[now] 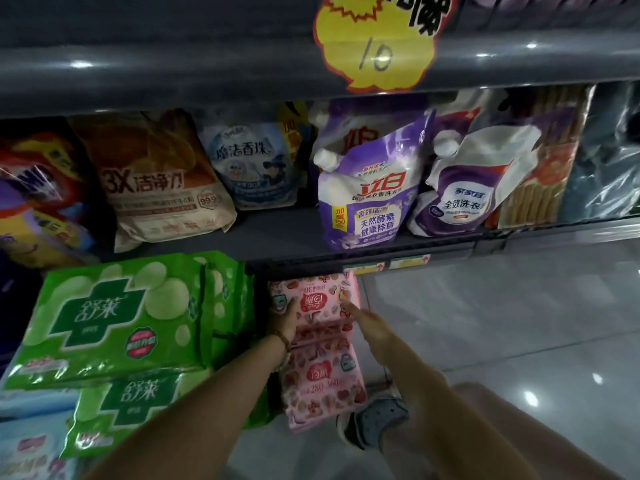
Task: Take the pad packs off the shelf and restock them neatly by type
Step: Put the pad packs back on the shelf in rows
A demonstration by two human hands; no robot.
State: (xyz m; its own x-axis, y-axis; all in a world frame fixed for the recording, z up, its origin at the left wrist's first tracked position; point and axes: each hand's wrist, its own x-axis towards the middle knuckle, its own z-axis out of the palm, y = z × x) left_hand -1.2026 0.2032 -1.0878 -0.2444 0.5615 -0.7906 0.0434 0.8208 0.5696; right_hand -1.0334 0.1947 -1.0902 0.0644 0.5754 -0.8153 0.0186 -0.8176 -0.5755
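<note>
So the top pink pack (317, 297) sits right under the edge of the shelf (346, 261), down at the low end of the rack, on top of more pink packs (322, 382) stacked below it, and it's printed upside down compared with the one underneath. Both hands are on it. The left hand (282, 317) lies against its left edge, bracelet (282, 341) on the wrist, but the thumb is hidden, so I honestly can't tell if it's wrapped round the pack or just pressed flat. The right hand (360, 313) comes in from the other side with fingers (346, 303) straight and spread a little, tips touching the pack's right side, not curled round anything. Looks to me like this is the bit where a pack gets squeezed between two palms to lift it out or square it up. Hard to say which, but I'd guess lifting, since the pile looks uneven. Next move probably needs a firmer hold on the right side before it comes away, because these soft wrappers slide, and the stack below could tip toward the floor (485, 323) where the shoe (377, 417) is. Just left of the pink pile are big green packs (117, 320), touching or nearly so. The shelf above has detergent pouches (363, 195) and a yellow sign (377, 43) hanging over them.
</note>
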